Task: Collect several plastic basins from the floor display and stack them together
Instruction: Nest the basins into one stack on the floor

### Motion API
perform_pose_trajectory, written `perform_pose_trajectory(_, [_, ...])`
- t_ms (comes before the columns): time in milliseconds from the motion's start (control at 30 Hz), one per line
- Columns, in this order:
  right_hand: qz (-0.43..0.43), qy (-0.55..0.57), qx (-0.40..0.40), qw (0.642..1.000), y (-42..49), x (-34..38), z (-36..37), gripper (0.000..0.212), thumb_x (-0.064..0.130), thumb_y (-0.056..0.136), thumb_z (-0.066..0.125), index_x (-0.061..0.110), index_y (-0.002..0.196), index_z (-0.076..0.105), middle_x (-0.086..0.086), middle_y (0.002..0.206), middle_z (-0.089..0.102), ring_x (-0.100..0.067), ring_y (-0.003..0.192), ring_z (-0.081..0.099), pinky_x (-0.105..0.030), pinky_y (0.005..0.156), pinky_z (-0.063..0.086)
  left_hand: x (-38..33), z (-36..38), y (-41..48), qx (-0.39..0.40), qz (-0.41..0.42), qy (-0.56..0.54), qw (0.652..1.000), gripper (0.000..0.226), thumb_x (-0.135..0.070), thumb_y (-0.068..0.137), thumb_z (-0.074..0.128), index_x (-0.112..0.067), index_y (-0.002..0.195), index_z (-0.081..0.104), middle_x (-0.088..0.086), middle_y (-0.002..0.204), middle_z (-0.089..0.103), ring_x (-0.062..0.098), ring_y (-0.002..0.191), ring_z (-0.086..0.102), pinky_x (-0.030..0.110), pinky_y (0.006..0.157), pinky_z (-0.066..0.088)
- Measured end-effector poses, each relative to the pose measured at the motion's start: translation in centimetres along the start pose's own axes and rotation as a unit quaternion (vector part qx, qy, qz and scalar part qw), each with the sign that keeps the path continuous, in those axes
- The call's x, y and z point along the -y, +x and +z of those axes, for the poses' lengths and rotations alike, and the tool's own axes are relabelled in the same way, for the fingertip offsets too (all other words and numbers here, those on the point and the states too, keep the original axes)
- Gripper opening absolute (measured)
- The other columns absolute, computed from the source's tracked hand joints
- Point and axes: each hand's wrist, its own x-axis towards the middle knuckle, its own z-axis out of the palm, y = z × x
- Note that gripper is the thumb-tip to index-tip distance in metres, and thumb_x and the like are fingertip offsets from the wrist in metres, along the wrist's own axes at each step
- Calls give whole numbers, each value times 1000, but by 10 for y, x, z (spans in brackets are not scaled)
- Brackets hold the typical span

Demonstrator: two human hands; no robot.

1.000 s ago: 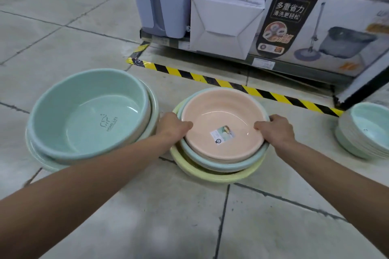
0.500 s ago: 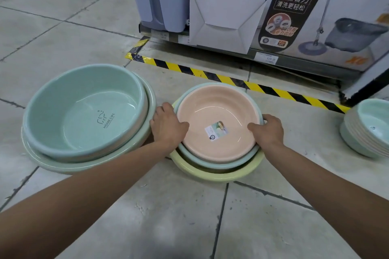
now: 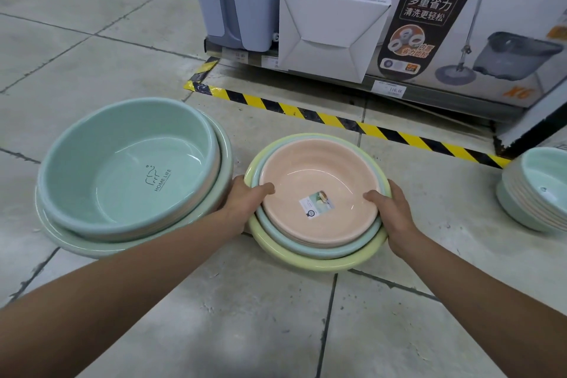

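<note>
Both bare hands grip a nested stack on the tiled floor: the left hand (image 3: 245, 201) and right hand (image 3: 391, 209) curl their fingers closed over opposite rims of the round peach plastic basin (image 3: 319, 190), which sits inside a pale blue basin (image 3: 352, 244) and a yellow-green basin (image 3: 306, 261). Just left stands a larger mint-green plastic basin (image 3: 122, 163) in its own stack, and at the far right a stack of small mint basins (image 3: 534, 190). Beyond runs yellow-and-black striped floor tape (image 3: 337, 121), then a white cardboard box (image 3: 331, 18) on the shelf.

even, fairly bright overhead light; soft glare streaks inside the green basin (image 3: 129, 169) and peach basin (image 3: 319, 190). faint shadows under the rims. wide-angle bending at the edges; forearms slightly blurred.
</note>
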Motion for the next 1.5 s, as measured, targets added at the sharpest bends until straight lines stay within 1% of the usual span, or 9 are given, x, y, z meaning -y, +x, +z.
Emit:
perform_pose_trajectory(200, [-66, 2, -27, 997, -2, 59, 10, 33, 14, 81, 64, 22, 113, 65, -5, 103, 70, -21, 83, 65, -31, 68, 52, -41, -19, -3, -8, 19, -74, 997, 31, -29, 77, 78, -16, 102, 66, 6, 93, 73, 22, 83, 70, 30, 68, 56])
perform_pose_trajectory(333, [-132, -5, -13, 991, -9, 133, 27, 33, 21, 79, 64, 23, 111, 65, -5, 103, 69, -23, 85, 64, -35, 73, 53, -100, -51, -14, -20, 74, -117, 990, 37, -33, 72, 82, -12, 100, 68, 6, 85, 75, 22, 71, 71, 30, 65, 58])
perform_pose_trajectory(467, [-181, 12, 33, 983, -29, 187, 74, 34, 30, 76, 68, 27, 110, 63, -3, 105, 70, -23, 94, 68, -37, 80, 57, -150, -117, -28, -93, 136, -140, 976, 35, -35, 69, 83, -12, 92, 69, 3, 78, 73, 18, 62, 68, 24, 57, 53])
perform_pose_trajectory(633, [-187, -3, 112, 976, -62, 218, 169, 34, 33, 71, 70, 24, 104, 65, 0, 88, 70, -22, 76, 67, -34, 66, 57, -149, -210, -43, -199, 152, -199, 947, 36, -32, 67, 82, -9, 88, 65, 8, 83, 73, 20, 70, 72, 31, 65, 60])
perform_pose_trajectory(933, [-158, -50, 176, 970, -86, 173, 289, 37, 37, 63, 70, 24, 97, 72, 3, 90, 73, -19, 83, 68, -29, 69, 52, -72, -309, -45, -278, 78, -207, 935, 36, -32, 72, 80, -8, 90, 59, 9, 87, 70, 22, 75, 71, 31, 68, 58])
perform_pose_trajectory(1067, [-131, -79, 139, 978, -87, 144, 306, 67, 47, 59, 70, 23, 121, 65, 6, 109, 67, -23, 105, 64, -39, 92, 52, -35, -314, -29, -265, 29, -212, 940, 47, -31, 69, 80, -3, 103, 62, 11, 91, 72, 26, 79, 72, 38, 75, 61])
perform_pose_trajectory(1200, [-129, -82, 121, 981, -83, 132, 309, 55, 39, 78, 65, 32, 132, 57, 10, 98, 53, -18, 100, 52, -32, 87, 42, -23, -313, -21, -269, 17, -207, 940, 60, -44, 57, 78, -9, 105, 63, 10, 93, 72, 28, 79, 71, 41, 75, 60])
perform_pose_trajectory(1367, [-128, -114, 113, 979, -81, 114, 306, 70, 55, 65, 62, 38, 132, 56, 8, 122, 65, -20, 112, 60, -42, 99, 49, -9, -312, -13, -253, 31, -179, 950, 58, -42, 66, 77, -11, 112, 59, 8, 97, 70, 25, 81, 70, 32, 62, 53])
perform_pose_trajectory(1500, [-137, -118, 134, 974, -80, 107, 309, 76, 58, 72, 61, 38, 143, 45, 6, 139, 56, -23, 125, 54, -45, 106, 44, 3, -305, -7, -264, 34, -162, 950, 57, -48, 70, 69, -17, 115, 56, 5, 102, 69, 24, 90, 68, 40, 82, 56])
